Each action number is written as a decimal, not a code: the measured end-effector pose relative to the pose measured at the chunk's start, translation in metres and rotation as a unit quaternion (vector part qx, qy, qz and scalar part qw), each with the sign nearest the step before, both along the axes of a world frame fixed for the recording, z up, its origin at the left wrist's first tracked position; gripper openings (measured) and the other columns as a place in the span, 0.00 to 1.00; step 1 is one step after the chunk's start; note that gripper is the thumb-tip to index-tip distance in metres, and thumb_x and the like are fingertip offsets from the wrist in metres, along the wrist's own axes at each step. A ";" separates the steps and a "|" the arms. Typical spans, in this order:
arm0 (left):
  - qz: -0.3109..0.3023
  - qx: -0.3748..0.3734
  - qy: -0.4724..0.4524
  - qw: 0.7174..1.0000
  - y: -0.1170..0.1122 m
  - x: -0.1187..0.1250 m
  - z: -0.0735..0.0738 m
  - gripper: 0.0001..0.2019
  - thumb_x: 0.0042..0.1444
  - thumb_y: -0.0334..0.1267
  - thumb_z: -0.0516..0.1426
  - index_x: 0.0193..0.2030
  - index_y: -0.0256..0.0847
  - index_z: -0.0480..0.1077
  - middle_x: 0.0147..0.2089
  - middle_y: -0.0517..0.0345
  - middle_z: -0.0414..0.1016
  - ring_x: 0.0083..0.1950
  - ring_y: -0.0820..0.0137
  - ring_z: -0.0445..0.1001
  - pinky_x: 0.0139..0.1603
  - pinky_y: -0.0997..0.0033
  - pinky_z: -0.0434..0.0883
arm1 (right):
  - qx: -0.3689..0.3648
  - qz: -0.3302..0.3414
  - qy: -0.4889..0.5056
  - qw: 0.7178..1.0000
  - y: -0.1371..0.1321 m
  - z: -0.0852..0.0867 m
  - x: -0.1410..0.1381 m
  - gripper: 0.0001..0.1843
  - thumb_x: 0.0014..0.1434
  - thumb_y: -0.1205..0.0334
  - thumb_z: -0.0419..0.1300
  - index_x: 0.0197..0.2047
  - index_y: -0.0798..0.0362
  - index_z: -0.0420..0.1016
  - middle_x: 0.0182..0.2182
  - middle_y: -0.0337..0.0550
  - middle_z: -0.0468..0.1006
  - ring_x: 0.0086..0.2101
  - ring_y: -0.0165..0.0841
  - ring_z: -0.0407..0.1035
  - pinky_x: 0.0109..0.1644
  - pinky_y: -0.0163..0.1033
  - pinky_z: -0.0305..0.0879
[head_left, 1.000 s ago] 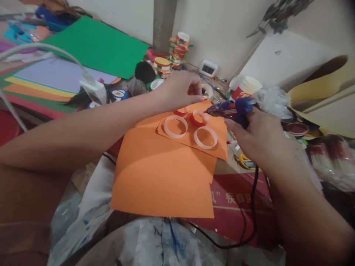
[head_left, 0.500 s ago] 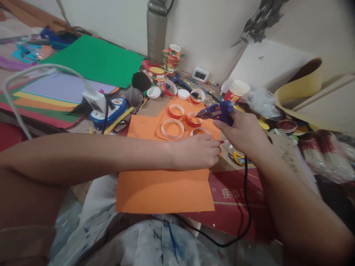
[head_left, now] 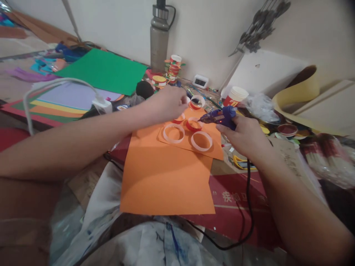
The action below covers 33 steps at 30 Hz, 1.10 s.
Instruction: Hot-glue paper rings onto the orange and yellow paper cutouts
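1. Your right hand is wrapped around the handle of the blue glue gun, with the thumb lying along its near side; the other fingers are mostly hidden.
2. The glue gun is above the right part of the upper orange sheet, to the right of the red-walled ring.
3. Its nozzle points left in your view and dips slightly. The long axis runs from the tip, low at the left, to the rear end, a little higher at the right.
4. The tip comes to the ring's right rim; you cannot tell from here whether the two touch. A small red light shows on the gun's side.
5. Your right forearm rises from the lower right corner, slanting up and leftward to the grip. The black cord hangs below that hand and loops back toward your lap.
6. Your left forearm crosses from the left edge, climbing to the right, elbow bent. The left hand is back uppermost, fingers curled downward, near another red ring that it partly hides. Whether those fingers pinch anything cannot be told.
7. Nearer you, two pale rings, the left one and the right one, sit side by side, apart, on the upper orange sheet.
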<state>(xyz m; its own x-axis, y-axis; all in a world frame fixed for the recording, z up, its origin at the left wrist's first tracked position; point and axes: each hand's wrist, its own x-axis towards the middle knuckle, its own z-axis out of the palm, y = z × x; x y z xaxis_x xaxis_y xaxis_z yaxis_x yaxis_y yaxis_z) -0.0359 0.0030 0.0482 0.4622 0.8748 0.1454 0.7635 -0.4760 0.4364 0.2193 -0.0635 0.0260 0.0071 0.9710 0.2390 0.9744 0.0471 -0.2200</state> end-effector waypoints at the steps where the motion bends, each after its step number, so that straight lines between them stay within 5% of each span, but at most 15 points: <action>1: 0.041 -0.079 0.011 0.996 0.011 -0.006 0.002 0.10 0.70 0.36 0.57 0.43 0.39 0.81 0.37 0.54 0.84 0.42 0.65 0.83 0.45 0.71 0.74 | -0.010 -0.002 -0.001 1.000 0.000 0.001 0.000 0.17 0.67 0.52 0.62 0.48 0.54 0.86 0.38 0.54 0.87 0.38 0.48 0.80 0.40 0.44 0.66; 3: 0.107 -0.198 0.040 0.974 0.028 -0.013 0.002 0.11 0.70 0.34 0.57 0.36 0.37 0.78 0.31 0.53 0.81 0.37 0.65 0.83 0.42 0.72 0.74 | -0.025 -0.003 -0.002 1.000 -0.001 0.002 0.000 0.16 0.67 0.52 0.62 0.46 0.54 0.86 0.38 0.53 0.87 0.38 0.47 0.80 0.40 0.43 0.66; 6: 0.136 -0.249 0.083 0.955 0.038 -0.017 -0.005 0.10 0.66 0.31 0.58 0.32 0.37 0.77 0.23 0.56 0.74 0.35 0.65 0.82 0.41 0.72 0.74 | -0.032 -0.004 -0.002 0.999 -0.001 0.003 0.000 0.14 0.67 0.53 0.63 0.45 0.53 0.86 0.38 0.52 0.87 0.37 0.46 0.79 0.40 0.43 0.66; 16: 0.130 -0.218 0.018 0.967 0.046 -0.020 -0.022 0.03 0.52 0.31 0.67 0.30 0.40 0.80 0.24 0.58 0.78 0.31 0.68 0.77 0.38 0.70 0.72 | -0.035 0.021 0.011 0.999 0.004 -0.006 0.000 0.11 0.70 0.56 0.64 0.44 0.53 0.85 0.39 0.52 0.88 0.36 0.42 0.78 0.39 0.41 0.63; 27: 0.137 -0.218 0.042 0.965 0.041 -0.016 -0.021 0.13 0.52 0.32 0.68 0.21 0.42 0.71 0.23 0.59 0.74 0.29 0.70 0.73 0.33 0.71 0.68 | -0.057 0.037 0.022 0.997 0.005 -0.002 -0.001 0.12 0.71 0.55 0.63 0.42 0.55 0.82 0.39 0.52 0.86 0.35 0.39 0.74 0.39 0.41 0.61; 33: 0.117 -0.154 -0.019 0.981 0.043 -0.016 -0.025 0.18 0.57 0.37 0.66 0.19 0.42 0.65 0.21 0.58 0.70 0.29 0.69 0.69 0.32 0.69 0.64 | -0.050 0.023 0.021 0.998 0.001 0.006 -0.005 0.12 0.71 0.55 0.64 0.44 0.56 0.83 0.43 0.55 0.87 0.38 0.40 0.76 0.41 0.40 0.63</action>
